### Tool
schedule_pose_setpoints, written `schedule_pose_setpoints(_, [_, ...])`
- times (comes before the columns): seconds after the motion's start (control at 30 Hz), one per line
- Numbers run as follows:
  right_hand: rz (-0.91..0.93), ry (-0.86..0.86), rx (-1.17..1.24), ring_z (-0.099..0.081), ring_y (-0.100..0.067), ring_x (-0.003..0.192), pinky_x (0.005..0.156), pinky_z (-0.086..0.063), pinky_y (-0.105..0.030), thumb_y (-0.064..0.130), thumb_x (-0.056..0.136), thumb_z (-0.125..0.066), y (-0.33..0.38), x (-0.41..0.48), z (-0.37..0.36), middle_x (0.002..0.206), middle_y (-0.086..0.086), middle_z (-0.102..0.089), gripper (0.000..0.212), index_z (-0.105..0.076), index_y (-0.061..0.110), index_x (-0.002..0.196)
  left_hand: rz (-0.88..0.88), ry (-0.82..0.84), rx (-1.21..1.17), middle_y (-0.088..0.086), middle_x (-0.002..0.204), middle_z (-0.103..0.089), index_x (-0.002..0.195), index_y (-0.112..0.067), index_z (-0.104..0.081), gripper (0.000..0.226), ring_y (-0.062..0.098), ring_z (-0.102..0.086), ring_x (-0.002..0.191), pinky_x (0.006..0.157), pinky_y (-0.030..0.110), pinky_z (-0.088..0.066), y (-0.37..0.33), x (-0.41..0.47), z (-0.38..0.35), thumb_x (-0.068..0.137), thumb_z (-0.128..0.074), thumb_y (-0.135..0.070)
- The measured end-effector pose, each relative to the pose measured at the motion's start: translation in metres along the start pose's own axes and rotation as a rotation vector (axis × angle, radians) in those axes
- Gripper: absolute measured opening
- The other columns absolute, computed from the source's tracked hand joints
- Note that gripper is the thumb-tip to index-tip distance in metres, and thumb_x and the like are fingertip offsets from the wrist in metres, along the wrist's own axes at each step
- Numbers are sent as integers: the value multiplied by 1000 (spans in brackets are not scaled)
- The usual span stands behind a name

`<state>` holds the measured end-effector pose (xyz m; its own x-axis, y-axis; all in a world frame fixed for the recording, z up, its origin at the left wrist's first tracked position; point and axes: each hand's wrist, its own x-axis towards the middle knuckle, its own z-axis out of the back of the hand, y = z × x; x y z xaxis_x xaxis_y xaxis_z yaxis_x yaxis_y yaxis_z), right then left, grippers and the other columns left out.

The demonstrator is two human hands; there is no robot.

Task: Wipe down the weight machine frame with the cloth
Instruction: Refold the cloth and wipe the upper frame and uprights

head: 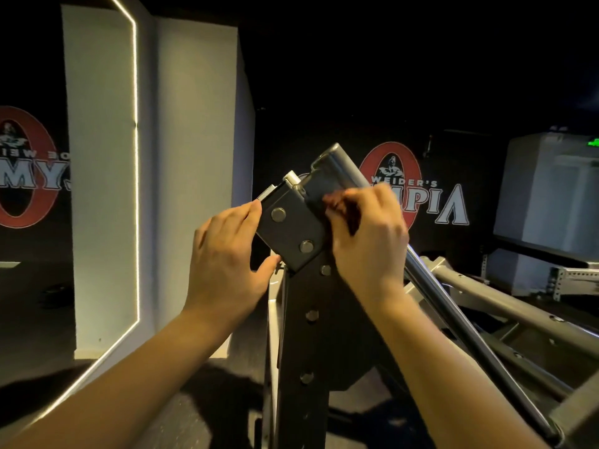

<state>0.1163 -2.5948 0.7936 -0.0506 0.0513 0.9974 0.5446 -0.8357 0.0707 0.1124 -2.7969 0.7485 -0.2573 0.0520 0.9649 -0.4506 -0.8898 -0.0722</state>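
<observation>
**Inspector:** Where is the frame?
**Aide:** The weight machine frame stands at centre. It is a black bolted upright with a tilted black bracket at its top.
**Inspector:** And the cloth?
**Aide:** A dark reddish cloth, blurred, lies against the bracket's right side. The right hand covers it, fingers curled over it.
**Inspector:** Left hand?
**Aide:** The left hand rests on the bracket's left edge, fingers straight and together, thumb at the lower corner.
**Inspector:** Surroundings?
**Aide:** A steel bar slopes down to the right. Behind are a red-and-white logo, a white pillar and a light strip.
</observation>
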Motion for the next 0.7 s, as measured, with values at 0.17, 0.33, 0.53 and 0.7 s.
schedule_pose_setpoints(0.17, [3, -45, 27, -60, -25, 95, 79, -50, -27, 17, 90, -74, 15, 23, -20, 105, -13, -65, 22, -70, 2, 106, -25, 20, 30, 12, 140, -60, 147, -8, -51, 80, 32, -53, 130, 111, 47, -38, 4, 0, 0, 80, -86, -35])
schedule_pose_setpoints(0.33, [-7, 104, 43, -57, -19, 98, 86, -46, -23, 16, 92, -72, 4, -25, 3, 105, -9, -63, 21, -68, 5, 110, -25, 64, 25, 12, 148, -53, 152, -8, -43, 85, 32, -47, 135, 111, 48, -38, 1, 0, 5, 83, -82, -37])
schedule_pose_setpoints(0.53, [-231, 225, 31, -53, -10, 95, 83, -43, -15, 14, 89, -75, -8, -123, 32, 105, -3, -58, 24, -65, 9, 110, 167, 137, -77, 13, 159, -34, 160, -15, -26, 95, 32, -35, 145, 116, 39, -29, -13, -50, 5, 85, -79, -40])
schedule_pose_setpoints(0.7, [-364, 332, 97, -57, -9, 101, 88, -53, -24, 12, 89, -75, 8, -210, 28, 109, 2, -60, 26, -67, 13, 113, 190, 272, -124, 9, 138, -55, 146, -14, -49, 71, 28, -51, 127, 106, 36, -41, -25, -118, -9, 86, -80, -38])
